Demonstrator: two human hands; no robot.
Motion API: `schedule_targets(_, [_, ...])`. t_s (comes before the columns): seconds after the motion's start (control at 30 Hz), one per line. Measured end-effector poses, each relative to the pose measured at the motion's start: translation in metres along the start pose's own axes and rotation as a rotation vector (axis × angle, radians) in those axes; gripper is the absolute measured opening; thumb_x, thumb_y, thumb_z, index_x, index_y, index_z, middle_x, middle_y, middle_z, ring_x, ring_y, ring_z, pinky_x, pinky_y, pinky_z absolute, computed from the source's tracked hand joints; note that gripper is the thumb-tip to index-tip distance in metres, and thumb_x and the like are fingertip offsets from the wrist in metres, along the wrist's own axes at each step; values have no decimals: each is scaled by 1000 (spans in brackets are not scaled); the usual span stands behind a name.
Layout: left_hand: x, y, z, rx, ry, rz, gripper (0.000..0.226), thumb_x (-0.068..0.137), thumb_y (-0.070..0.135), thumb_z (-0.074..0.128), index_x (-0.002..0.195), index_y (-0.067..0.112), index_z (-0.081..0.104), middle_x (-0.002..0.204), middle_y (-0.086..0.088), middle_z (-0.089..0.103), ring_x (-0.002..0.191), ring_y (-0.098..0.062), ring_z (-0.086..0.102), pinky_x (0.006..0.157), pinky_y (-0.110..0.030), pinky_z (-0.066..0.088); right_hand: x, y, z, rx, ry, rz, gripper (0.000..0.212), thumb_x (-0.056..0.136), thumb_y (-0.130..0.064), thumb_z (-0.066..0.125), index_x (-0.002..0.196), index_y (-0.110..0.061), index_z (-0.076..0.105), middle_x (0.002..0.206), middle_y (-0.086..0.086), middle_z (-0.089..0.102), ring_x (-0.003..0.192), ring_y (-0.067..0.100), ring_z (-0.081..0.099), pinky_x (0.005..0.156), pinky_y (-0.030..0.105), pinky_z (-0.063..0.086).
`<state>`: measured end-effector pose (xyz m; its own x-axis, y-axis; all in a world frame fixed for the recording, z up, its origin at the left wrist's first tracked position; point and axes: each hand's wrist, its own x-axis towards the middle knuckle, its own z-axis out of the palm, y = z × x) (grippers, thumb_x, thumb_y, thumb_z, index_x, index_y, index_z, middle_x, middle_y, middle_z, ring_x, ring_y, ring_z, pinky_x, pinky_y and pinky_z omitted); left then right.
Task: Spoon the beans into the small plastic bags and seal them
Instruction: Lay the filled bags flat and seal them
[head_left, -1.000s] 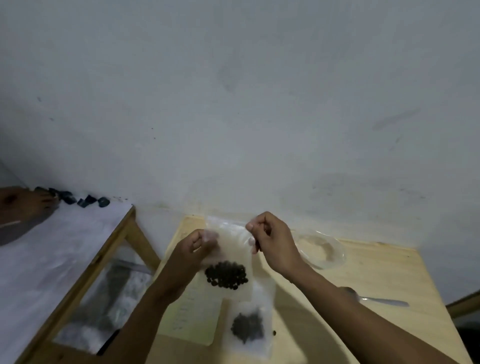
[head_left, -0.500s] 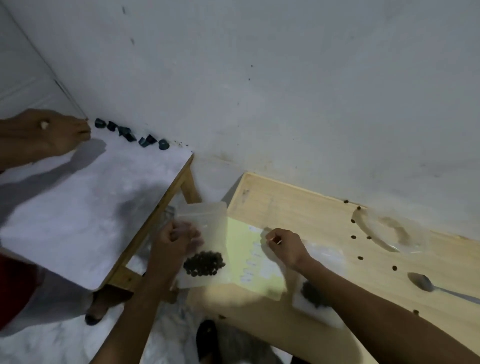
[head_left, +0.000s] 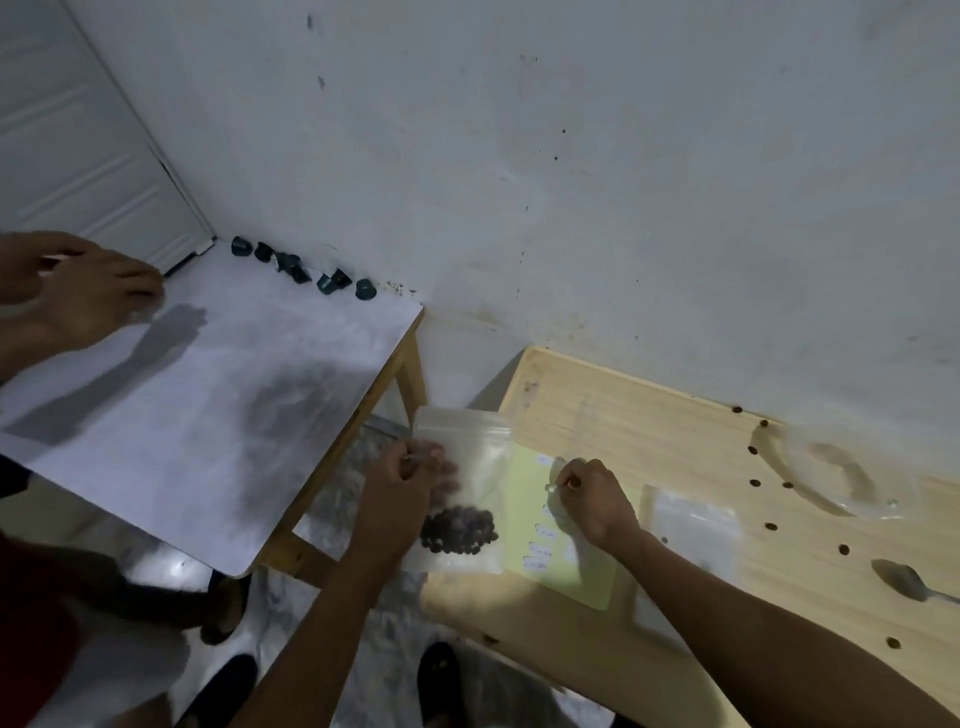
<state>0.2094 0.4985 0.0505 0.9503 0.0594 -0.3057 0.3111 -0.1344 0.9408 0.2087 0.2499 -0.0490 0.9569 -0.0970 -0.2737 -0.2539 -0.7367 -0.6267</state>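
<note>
My left hand (head_left: 410, 483) grips a small clear zip bag (head_left: 470, 452) by its side and holds it upright over the left edge of the wooden table (head_left: 623, 415). Dark beans (head_left: 457, 530) fill the bag's bottom. My right hand (head_left: 589, 499) rests on a yellow label sheet (head_left: 524, 525), with curled fingers pinching a small white label (head_left: 549, 488). A second small bag (head_left: 691, 525) lies flat on the table to the right. A metal spoon (head_left: 904, 582) lies at the right edge, beside a clear plastic dish (head_left: 841, 478). Several loose beans (head_left: 755, 483) are scattered around.
A white-topped table (head_left: 208, 395) stands to the left, with several dark blue caps (head_left: 296, 267) along the wall. Another person's hand (head_left: 78, 291) rests on it. Shoes (head_left: 436, 670) and floor show in the gap between the tables.
My right hand let go of the bag's top and dropped to the yellow sheet. My left hand carried the bag leftward. The view swung down and left.
</note>
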Motion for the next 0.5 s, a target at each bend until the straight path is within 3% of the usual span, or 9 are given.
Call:
schedule_targets(0.1, [-2, 7, 14, 6, -16, 29, 12, 98, 21, 58, 100, 11, 64, 88, -4, 76, 76, -18, 74, 64, -28, 59, -3, -8, -21, 199, 71, 39, 13, 96, -16, 51, 84, -21, 55, 73, -1, 60, 66, 17, 52, 59, 25, 41])
schedule_targets(0.23, [0, 24, 44, 4, -57, 69, 13, 97, 19, 59, 102, 9, 64, 92, -4, 75, 78, -16, 73, 64, -26, 59, -13, -23, -73, 437, 208, -31, 11, 98, -15, 52, 95, -15, 62, 83, 12, 65, 69, 19, 54, 66, 33, 45])
schedule_targets(0.37, [2, 48, 86, 33, -89, 173, 7, 97, 16, 59, 97, 11, 65, 82, -1, 73, 74, -16, 72, 63, -27, 59, -33, -47, -128, 632, 260, -120, 9, 94, -9, 60, 98, -12, 67, 74, 4, 55, 69, 13, 54, 62, 15, 46])
schedule_targets(0.5, [-1, 73, 129, 96, -142, 308, 11, 97, 16, 58, 96, 15, 69, 78, -2, 74, 70, -15, 72, 65, -33, 60, -46, -62, -160, 642, 326, -159, 4, 87, -13, 71, 90, -14, 70, 71, -3, 56, 69, 11, 54, 70, 28, 51])
